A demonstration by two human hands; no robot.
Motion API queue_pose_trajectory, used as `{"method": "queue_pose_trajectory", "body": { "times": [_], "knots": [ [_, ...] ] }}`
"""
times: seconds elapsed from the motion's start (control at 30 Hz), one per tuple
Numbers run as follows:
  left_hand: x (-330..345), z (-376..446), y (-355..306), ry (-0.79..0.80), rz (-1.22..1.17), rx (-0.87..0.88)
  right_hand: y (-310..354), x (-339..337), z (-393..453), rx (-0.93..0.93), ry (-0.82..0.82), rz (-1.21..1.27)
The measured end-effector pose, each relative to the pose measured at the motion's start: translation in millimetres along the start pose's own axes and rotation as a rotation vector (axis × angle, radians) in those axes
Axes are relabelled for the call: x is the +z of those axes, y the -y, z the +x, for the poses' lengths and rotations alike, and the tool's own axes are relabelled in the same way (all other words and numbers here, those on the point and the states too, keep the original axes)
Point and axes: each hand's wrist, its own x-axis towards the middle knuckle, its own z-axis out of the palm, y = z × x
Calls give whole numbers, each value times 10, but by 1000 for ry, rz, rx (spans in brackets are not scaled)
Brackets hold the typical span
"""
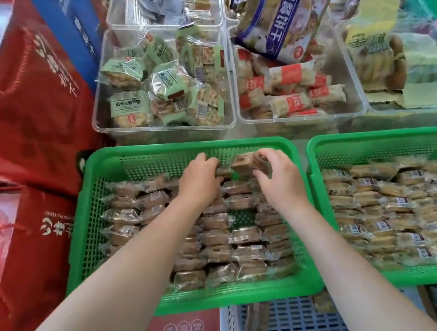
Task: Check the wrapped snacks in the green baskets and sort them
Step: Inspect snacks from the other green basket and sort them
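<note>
Starting on the left, we've got red cartons stacked up beside everything, just parked out of the way. Next over is the left green basket, where the brown wrapped snacks lie in neat rows, probably so each label faces up and is quick to check. A bare patch of mesh shows mid-basket, so a few look to be out already.

Our left hand reaches to the far end of that basket, fingers curled down onto the packs there; can't tell if it's actually gripping one or just steadying the row. Our right hand has its fingers pinched round one snack pack, lifted and tilted up, likely so we can look it over.

Further right, the second green basket holds paler packs, tidy too. Behind both sit clear bins of other snacks, and a blue crate sits nearest us, maybe for rejects.
</note>
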Motion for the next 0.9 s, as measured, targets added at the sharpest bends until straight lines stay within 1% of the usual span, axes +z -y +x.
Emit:
{"method": "queue_pose_trajectory", "body": {
  "times": [0.1,0.2,0.27,0.33,0.4,0.47,0.53,0.6,0.67,0.7,0.73,0.8,0.87,0.9],
  "knots": [
    [-3,70,76,38,50,39,20,35,19,-84,-5,-61],
    [-46,83,204,1,99,97,36,51,50,-133,4,-102],
    [-41,62,310,-14,142,123,48,100,83,-199,25,-180],
    [11,21,394,-36,195,147,51,204,110,-258,85,-277],
    [51,-25,401,-56,262,166,63,307,127,-276,191,-393],
    [52,-80,355,-45,320,171,99,345,147,-256,283,-532],
    [19,-178,326,-23,313,162,148,303,145,-229,319,-613],
    [-1,-350,348,-71,238,171,207,220,58,-238,251,-589],
    [9,-616,378,-124,152,180,270,147,-155,-254,136,-448],
    [43,-780,395,-133,115,182,294,122,-304,-247,130,-351],
    [89,-966,417,-139,85,184,322,104,-468,-232,175,-250],
    [203,-1359,456,-168,45,191,352,113,-815,-188,347,-113],
    [336,-1737,491,-209,15,185,359,181,-1110,-156,511,-112],
    [406,-1904,507,-217,15,179,353,223,-1216,-146,566,-138]
  ]
}}
